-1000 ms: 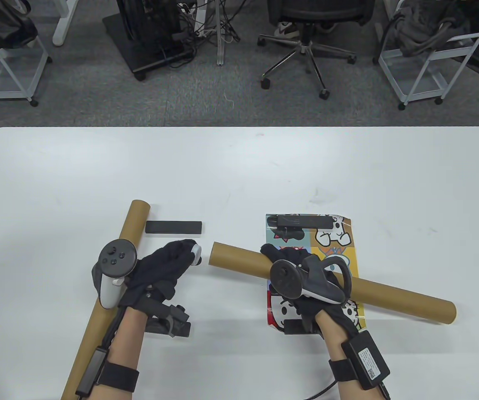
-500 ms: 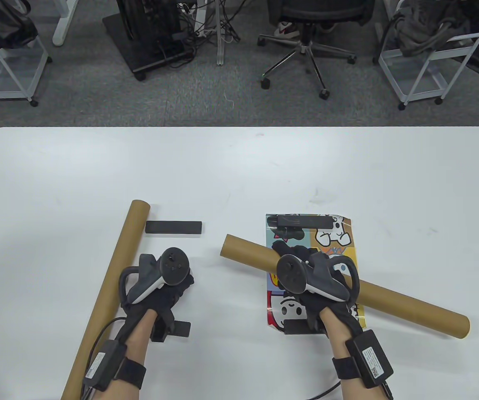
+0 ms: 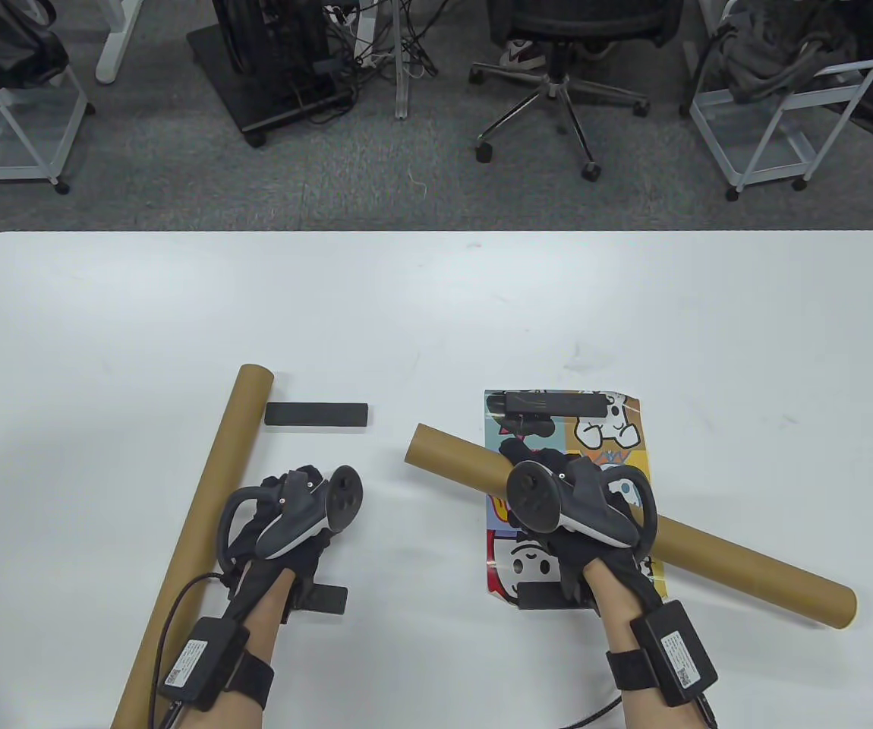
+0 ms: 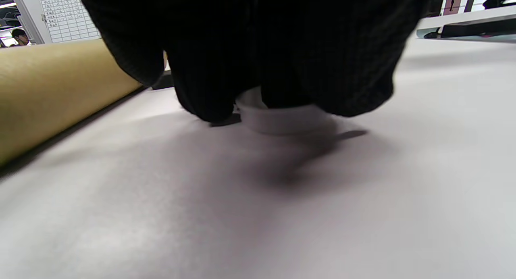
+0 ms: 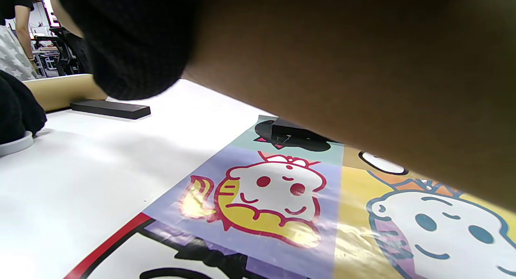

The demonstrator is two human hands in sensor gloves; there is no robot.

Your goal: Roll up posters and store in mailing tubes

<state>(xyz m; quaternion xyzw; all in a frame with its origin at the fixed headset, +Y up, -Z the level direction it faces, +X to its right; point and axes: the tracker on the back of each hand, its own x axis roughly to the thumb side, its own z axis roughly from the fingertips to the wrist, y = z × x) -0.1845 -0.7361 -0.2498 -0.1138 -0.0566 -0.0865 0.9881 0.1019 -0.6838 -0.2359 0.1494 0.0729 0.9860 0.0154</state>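
— Two brown cardboard mailing tubes, which way do they run?

— Nearest, the left brown cardboard tube [image 3: 195, 531] lies on the white table [image 3: 436, 319], long axis from the near edge up and to the right, open end far. The right brown cardboard tube [image 3: 748, 558] is lifted over the flat colourful cartoon poster [image 3: 611, 433], slanting from the near right up to an open end at far left.

— And the hands?

— The right hand [image 3: 558, 509] in its black glove is curled round that tube's middle, palm down. The left hand [image 3: 285, 524] is turned on its side, fingers [image 4: 282, 49] bent down onto a small white round cap [image 4: 282, 119] lying on the table; gripped or merely touched, I cannot tell.

— Farther off?

— Black flat bars: one [image 3: 550, 402] on the poster's far edge, another [image 3: 316, 414] beside the left tube.
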